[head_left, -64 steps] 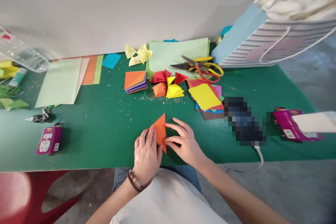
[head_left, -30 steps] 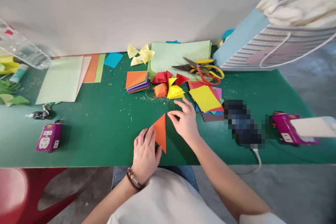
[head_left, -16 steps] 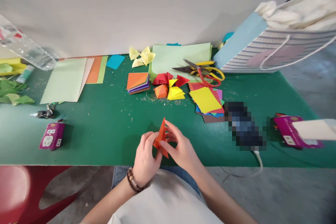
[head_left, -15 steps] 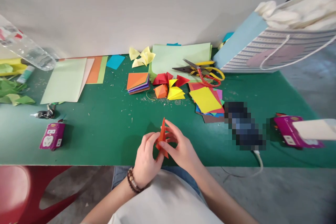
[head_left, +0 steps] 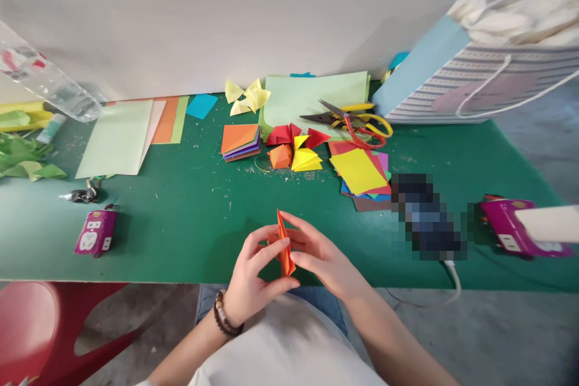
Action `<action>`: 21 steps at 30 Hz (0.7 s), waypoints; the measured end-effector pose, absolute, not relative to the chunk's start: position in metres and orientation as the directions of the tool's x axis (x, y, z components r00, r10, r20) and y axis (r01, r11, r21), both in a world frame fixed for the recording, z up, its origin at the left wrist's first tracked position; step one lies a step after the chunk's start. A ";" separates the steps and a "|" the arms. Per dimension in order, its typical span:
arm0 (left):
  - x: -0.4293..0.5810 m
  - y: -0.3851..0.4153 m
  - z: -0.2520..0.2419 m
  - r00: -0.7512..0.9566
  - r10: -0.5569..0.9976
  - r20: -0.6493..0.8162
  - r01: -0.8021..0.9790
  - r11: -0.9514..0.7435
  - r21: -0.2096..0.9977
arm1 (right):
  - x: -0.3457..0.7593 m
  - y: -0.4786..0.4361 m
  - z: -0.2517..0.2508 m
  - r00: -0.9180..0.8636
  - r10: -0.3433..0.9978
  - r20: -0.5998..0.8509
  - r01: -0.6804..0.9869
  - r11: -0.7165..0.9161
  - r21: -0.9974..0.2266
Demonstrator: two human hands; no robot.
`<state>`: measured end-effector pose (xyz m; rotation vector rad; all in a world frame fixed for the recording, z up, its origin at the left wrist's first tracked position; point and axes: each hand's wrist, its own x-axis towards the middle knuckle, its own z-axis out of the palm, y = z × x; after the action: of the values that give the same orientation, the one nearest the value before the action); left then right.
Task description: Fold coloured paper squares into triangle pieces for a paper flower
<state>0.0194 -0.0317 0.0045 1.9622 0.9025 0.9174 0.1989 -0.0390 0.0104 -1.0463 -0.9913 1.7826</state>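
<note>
Between my hands, over the table's near edge, stands a folded piece of orange paper (head_left: 284, 252), its narrow tip pointing away from me. My left hand (head_left: 254, 262) is closed on its left side, with fingers against the fold and the thumb stretched below its near end. My right hand (head_left: 322, 258) grips it from the right, fingertips at the far tip and thumb near the lower part. Beyond them lie folded paper pieces: orange (head_left: 280, 157), yellow (head_left: 306, 158) and red (head_left: 284, 134). A stack of coloured squares (head_left: 239, 140) sits beside these.
Scissors (head_left: 364, 132) and pliers lie on pale green sheets (head_left: 312, 93). At right are loose paper squares (head_left: 359, 172), a blurred-out phone (head_left: 425, 214), a purple power socket (head_left: 502, 223) and a paper bag (head_left: 502, 81). Another socket (head_left: 96, 232), keys (head_left: 85, 193) and a bottle (head_left: 54, 81) are left.
The orange paper has turned slightly, its tip now leaning left. My left thumb has come out to the right below it, and my left fingers now lie across its side.
</note>
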 end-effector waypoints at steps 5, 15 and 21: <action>0.017 -0.032 0.006 0.457 0.849 0.266 0.197 -0.389 0.900 | 0.201 -0.038 0.016 -0.354 0.900 -0.254 -0.312 -0.369 -0.875; 0.015 -0.030 0.011 0.237 0.970 -0.061 0.065 0.046 0.997 | 0.209 -0.039 0.011 -0.243 0.898 -0.367 -0.228 -0.420 -0.878; 0.013 -0.026 0.013 0.110 0.947 -0.302 -0.170 0.317 0.933 | 0.207 -0.041 0.008 -0.215 0.893 -0.395 -0.319 -0.446 -0.836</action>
<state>0.0134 -0.0258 0.0131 0.8817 1.1487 1.0012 0.2075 -0.0411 0.0079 -1.1534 -0.7796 1.7876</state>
